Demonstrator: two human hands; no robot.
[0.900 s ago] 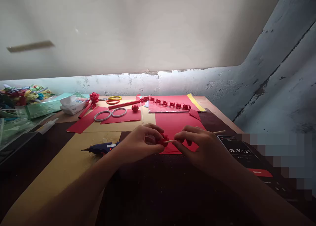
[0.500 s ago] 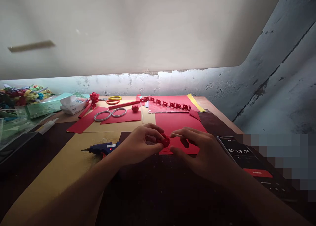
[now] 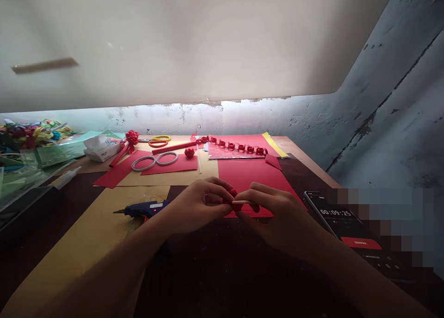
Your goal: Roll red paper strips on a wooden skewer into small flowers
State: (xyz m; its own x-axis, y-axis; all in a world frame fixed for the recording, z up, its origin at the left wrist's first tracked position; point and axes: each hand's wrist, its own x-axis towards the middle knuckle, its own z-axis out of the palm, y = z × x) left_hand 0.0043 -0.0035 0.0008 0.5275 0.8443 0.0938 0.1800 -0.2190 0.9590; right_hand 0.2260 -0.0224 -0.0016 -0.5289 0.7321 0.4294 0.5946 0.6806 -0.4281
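Since the earlier frame the right hand (image 3: 277,216) has closed in on the left hand (image 3: 197,207), fingertips now meeting. Desk (image 3: 305,158): red paper sheet (image 3: 249,174) mid-desk; blue glue gun (image 3: 145,208) toward the left edge; phone (image 3: 342,218) toward the right edge. Both hands pinch a small red paper roll (image 3: 234,202) on a thin stick (image 3: 243,202), above the sheet's near edge.

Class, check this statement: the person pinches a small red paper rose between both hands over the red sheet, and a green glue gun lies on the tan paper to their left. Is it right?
Not quite: the head view shows the glue gun is blue, not green. The rest holds: the left hand and right hand pinch a small red paper rose over the red sheet, and the gun lies on the tan paper to their left.
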